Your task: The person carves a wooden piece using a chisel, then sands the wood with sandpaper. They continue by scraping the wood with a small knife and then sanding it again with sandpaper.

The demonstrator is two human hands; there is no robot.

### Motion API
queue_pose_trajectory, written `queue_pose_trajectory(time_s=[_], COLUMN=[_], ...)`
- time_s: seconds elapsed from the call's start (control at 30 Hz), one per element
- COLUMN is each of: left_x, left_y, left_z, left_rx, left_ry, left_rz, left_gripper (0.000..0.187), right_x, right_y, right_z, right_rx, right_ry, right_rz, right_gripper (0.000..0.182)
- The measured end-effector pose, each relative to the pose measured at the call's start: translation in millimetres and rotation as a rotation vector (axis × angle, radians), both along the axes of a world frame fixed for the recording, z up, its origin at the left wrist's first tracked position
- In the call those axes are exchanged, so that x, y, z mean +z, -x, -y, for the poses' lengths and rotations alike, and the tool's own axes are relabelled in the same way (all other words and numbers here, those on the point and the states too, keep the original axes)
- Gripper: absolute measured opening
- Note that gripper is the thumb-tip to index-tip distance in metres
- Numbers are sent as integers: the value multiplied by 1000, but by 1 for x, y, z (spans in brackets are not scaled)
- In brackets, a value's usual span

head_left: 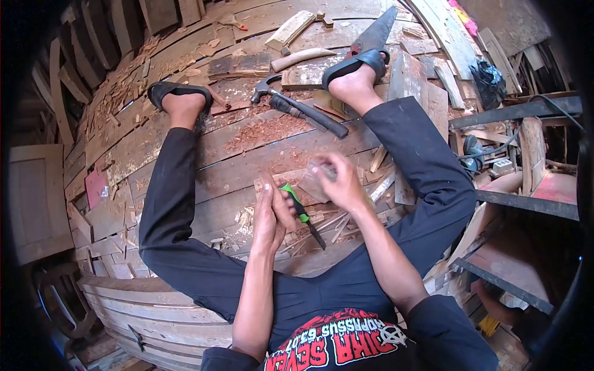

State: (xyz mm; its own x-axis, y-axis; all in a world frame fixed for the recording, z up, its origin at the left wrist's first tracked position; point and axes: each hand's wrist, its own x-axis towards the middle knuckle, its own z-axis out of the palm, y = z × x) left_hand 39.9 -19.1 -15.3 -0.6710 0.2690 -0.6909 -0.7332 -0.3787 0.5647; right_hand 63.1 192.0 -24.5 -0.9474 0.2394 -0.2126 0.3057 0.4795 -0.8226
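My left hand (270,216) is closed around a slim piece of brown wood (286,213), its end standing up past the thumb. Right beside those fingers is a knife with a green and black handle (299,207), its dark blade pointing down toward my lap; I cannot tell whether the hand touches it. My right hand (340,182), smeared by motion, pinches a thin brownish sheet (314,184) that looks like sandpaper. Both hands are between my spread legs, over a floor littered with shavings.
A claw hammer (303,108) lies between my feet on the plank floor (216,167). Beyond it are a curved wood piece (303,57), wood blocks (240,66) and a handsaw (375,34) by my right foot. A paintbrush (234,25) lies farther off. Stacked boards (148,309) stand at left.
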Motion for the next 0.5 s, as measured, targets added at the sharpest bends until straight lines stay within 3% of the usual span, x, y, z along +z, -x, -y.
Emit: queue_pose_trajectory(time_s=[0.03, 0.1, 0.27, 0.37, 0.47, 0.5], left_x=[-1, -5, -3, 32, 42, 42], left_y=[2, 6, 6, 15, 21, 22], left_z=[6, 20, 17, 0, -3, -2], left_rx=[-9, -31, 49, 184, 244, 240], left_ry=[-161, -483, -510, -401, -361, -363], left_rz=[19, 56, 147, 251, 348, 367], left_gripper=[45, 45, 46, 46, 44, 43], right_x=[0, -15, -31, -40, -29, -30], right_y=[2, 1, -14, -11, 1, 2], right_z=[-9, -12, 10, 8, -3, -6], right_rx=[-1, -13, 183, 119, -20, -94], right_ry=[-198, -140, -414, -440, -177, 81], right_rz=[-86, -26, 226, 122, 36, 38], right_gripper=[49, 68, 90, 92, 91, 89])
